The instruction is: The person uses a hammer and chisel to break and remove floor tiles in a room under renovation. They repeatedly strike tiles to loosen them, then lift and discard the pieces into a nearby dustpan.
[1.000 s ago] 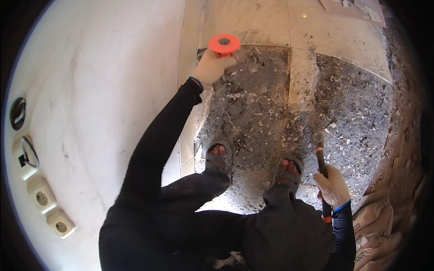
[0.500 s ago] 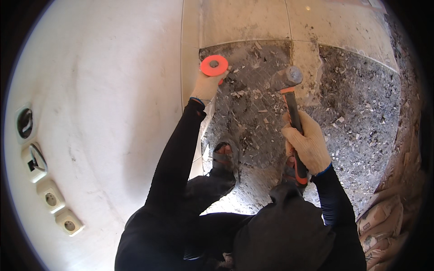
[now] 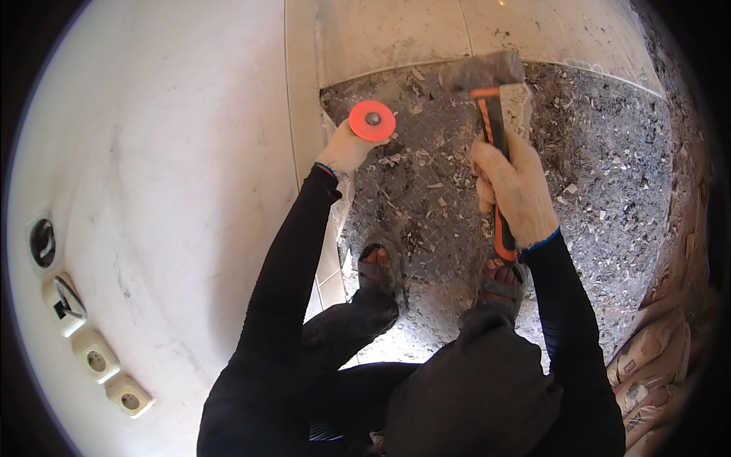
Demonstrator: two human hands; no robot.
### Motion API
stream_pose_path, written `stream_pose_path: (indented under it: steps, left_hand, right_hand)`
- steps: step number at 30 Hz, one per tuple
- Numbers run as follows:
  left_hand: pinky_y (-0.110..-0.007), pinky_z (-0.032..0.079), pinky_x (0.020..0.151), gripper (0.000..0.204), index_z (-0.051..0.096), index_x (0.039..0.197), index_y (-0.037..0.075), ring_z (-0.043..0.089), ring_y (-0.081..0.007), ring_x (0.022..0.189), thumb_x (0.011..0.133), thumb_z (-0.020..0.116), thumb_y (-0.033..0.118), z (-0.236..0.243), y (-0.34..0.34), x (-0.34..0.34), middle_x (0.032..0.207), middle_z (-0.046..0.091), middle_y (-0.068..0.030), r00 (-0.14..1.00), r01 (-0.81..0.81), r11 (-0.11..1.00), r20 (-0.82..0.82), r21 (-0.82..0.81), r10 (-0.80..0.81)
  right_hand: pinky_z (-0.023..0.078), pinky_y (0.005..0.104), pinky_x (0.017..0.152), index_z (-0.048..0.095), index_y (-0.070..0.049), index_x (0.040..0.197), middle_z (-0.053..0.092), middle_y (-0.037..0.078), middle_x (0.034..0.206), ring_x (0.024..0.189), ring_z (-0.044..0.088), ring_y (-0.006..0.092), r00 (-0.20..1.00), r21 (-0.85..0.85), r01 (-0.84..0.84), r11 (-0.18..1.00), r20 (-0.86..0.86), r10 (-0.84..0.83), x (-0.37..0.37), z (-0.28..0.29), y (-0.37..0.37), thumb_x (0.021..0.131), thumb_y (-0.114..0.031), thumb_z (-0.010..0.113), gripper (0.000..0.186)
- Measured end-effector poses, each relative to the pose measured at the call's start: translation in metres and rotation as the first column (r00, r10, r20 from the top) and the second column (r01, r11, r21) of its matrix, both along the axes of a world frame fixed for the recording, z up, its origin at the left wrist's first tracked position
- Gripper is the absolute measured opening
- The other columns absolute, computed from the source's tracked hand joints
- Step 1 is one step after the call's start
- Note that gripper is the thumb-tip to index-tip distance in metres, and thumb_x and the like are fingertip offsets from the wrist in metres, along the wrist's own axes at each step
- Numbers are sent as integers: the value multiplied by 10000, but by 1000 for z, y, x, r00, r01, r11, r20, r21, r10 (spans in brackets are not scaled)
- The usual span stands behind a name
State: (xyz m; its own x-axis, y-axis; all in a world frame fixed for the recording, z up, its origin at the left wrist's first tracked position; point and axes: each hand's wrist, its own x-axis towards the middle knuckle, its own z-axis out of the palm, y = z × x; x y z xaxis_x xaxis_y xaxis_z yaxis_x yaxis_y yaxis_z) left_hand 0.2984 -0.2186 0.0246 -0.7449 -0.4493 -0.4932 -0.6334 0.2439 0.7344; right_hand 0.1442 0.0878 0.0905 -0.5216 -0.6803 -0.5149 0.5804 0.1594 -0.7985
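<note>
My left hand [image 3: 343, 151], in a cream knit glove, is closed around a chisel with a round orange-red hand guard [image 3: 363, 129]. The grey struck end shows in the middle of the guard, while the blade is hidden beneath it. My right hand [image 3: 523, 192], gloved the same way, grips a club hammer [image 3: 493, 114] by its black and orange handle. The hammer's grey steel head is raised to the right of the chisel and apart from it. Below both hands lies a broken-up dark floor [image 3: 434, 221] strewn with tile chips.
A whitish wall [image 3: 183, 152] with sockets [image 3: 97, 361] runs along the left. Beige tiles [image 3: 396, 34] remain at the far side. My sandalled feet [image 3: 375, 263] stand on the rubble. Filled sacks [image 3: 647, 343] lie at the lower right.
My right hand and the hammer have moved up and farther away. The chisel has shifted slightly right and nearer in the view, still in my left hand.
</note>
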Motion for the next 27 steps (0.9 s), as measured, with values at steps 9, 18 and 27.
stream_pose_path:
  steps: [9,18,27]
  left_hand:
    - [-365,517,1063,424,679,1359,51,686,-194,1176,985,807,203,-7,17,-19,1266,756,-77,983,175,972,77,-155,-165]
    - [-346,520,1071,434,661,1376,46,684,-182,1211,981,795,164,-34,12,-18,1285,750,-73,980,172,972,124,-162,-153]
    - [-438,523,1030,451,684,1296,49,688,-361,1179,923,839,249,-28,27,-20,1232,713,-181,983,184,958,59,-218,-175]
  right_hand:
    - [566,389,556,625,46,1157,632,88,813,620,657,198,989,58,-135,989,-60,138,33,-21,-65,1059,-340,627,399]
    - [550,358,523,609,31,1048,581,57,791,593,617,171,935,-135,350,927,-6,-354,-8,-17,-42,1040,-329,645,361]
    - [538,360,493,569,29,1031,581,74,753,545,600,188,983,71,-143,987,128,133,28,-49,-30,1037,-282,622,316]
